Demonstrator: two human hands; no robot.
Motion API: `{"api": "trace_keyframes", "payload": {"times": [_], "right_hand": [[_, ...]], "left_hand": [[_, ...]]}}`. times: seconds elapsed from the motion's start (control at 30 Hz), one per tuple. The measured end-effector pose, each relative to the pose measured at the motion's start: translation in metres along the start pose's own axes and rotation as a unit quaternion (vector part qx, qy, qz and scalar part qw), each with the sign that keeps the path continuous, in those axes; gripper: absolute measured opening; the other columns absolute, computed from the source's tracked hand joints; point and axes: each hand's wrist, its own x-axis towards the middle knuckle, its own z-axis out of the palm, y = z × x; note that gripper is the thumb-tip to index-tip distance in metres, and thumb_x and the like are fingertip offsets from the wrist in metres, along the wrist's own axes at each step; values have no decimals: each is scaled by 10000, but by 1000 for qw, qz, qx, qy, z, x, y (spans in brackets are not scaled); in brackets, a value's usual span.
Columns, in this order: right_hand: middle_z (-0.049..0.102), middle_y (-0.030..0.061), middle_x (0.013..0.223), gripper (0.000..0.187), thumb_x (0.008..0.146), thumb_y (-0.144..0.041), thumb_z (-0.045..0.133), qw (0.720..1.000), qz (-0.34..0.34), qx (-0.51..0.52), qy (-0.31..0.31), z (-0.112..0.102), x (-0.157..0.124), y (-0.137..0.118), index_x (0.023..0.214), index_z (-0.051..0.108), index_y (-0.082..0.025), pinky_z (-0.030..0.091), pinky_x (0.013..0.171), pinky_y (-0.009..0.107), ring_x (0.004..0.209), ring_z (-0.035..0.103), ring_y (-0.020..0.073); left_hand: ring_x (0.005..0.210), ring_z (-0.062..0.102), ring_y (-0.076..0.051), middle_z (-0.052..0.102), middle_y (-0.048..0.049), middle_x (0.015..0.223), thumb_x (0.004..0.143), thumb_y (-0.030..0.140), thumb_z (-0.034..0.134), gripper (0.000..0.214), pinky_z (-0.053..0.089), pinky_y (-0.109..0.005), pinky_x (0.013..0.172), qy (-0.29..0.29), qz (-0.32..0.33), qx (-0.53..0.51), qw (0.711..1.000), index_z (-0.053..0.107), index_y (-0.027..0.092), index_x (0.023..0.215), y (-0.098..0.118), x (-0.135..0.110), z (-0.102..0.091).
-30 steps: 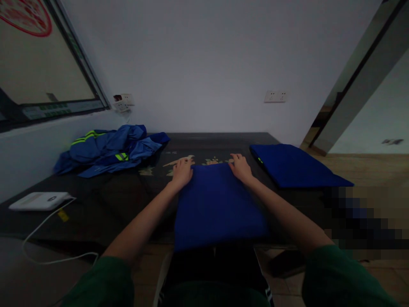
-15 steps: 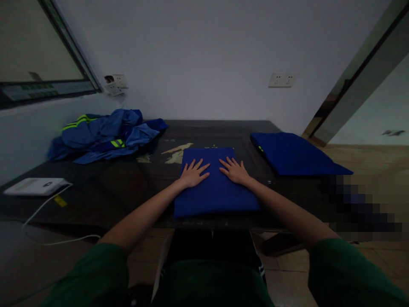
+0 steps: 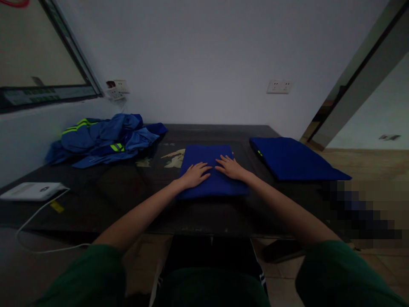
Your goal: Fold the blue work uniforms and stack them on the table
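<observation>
The folded blue cloth [image 3: 213,184] lies on the dark worktop [image 3: 128,209] straight in front of the person, set back from the near edge, and the step in hand looks like pressing or smoothing it flat. The left hand [image 3: 194,175] rests palm down over its left side and the right hand [image 3: 230,167] over its right; the grip of each is spread, fingers a little apart, pinching nothing. To do this well, I would keep both palms level and the pressure even, working from the middle outward so that air leaves at the edges and no layer creeps under the other. A light touch near the folds would be wise (thin fabric can skid on a smooth surface). The forearms or wrists cross both side edges, so their straightness cannot be checked, and the inner layers are hidden altogether. The near edge is dim and soft, too blurred to count folds. Another folded blue piece [image 3: 295,160] lies well apart on the right, near a pixelated patch that masks whatever is there; the crumpled clothing [image 3: 108,138] at far left hides its own shape.
</observation>
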Motion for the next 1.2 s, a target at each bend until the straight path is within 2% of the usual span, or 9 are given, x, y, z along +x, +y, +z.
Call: {"api": "trace_keyframes", "payload": {"times": [0.1,0.2,0.4,0.5,0.6,0.67,0.77,0.93,1.2], "right_hand": [[210,118,1571,673,950,-600,265,1000,-29,-2,-5,14,-36,-10,1512,250,-232,217,1127,551,1448,166,307],[171,85,1583,632,967,-563,241,999,4,-27,22,26,-63,-7,1519,205,-257,162,1128,599,1461,122,276],[237,62,1567,577,979,-514,268,997,23,-54,52,25,-77,13,1500,261,-268,111,1116,651,1457,148,269],[270,109,1551,588,971,-490,328,995,23,-57,73,18,-76,8,1484,319,-203,102,1129,630,1454,154,285],[269,142,1548,618,968,-495,321,996,-5,-1,92,15,-71,-12,1480,331,-149,204,1149,522,1452,176,260],[243,145,1556,658,963,-520,307,996,-28,36,74,18,-68,-27,1492,299,-128,254,1143,474,1450,182,255],[201,110,1570,683,960,-548,281,998,-50,27,37,27,-72,-40,1516,232,-153,192,1157,513,1453,153,279],[167,30,1583,649,954,-578,262,999,-32,-14,29,37,-92,-26,1524,176,-279,133,1160,547,1462,101,271],[92,25,1591,633,952,-562,282,999,40,-28,-18,26,-115,-10,1519,145,-316,75,1064,729,1465,45,307]], "left_hand": [[1449,207,-225,260,-2,1570,983,491,268,503,171,-493,1159,-20,9,5,1000,295,371,1471,9,-27,6],[1459,174,-225,230,10,1579,981,496,273,510,143,-464,1170,-6,-19,31,999,281,379,1477,1,-46,7],[1457,178,-247,225,-32,1578,988,447,264,514,132,-528,1159,-2,-53,59,997,281,327,1487,-19,-72,-3],[1450,204,-258,310,-89,1544,980,421,313,511,31,-552,1163,15,-49,91,995,355,257,1463,-11,-72,-8],[1449,209,-245,330,-97,1535,969,461,329,543,60,-523,1175,20,-16,58,998,362,226,1457,12,-58,-6],[1451,205,-223,298,-80,1551,968,493,304,577,107,-490,1179,3,11,21,1000,305,229,1482,29,-47,1],[1462,164,-210,226,-44,1578,960,542,279,612,101,-462,1185,-13,34,11,999,253,258,1501,44,-39,12],[1469,121,-233,178,-23,1590,892,670,329,747,83,-444,1182,-11,25,32,999,177,295,1520,35,-53,14],[1470,114,-258,140,-76,1591,795,758,417,952,76,-439,1181,-11,13,56,998,136,224,1531,25,-71,10]]}}
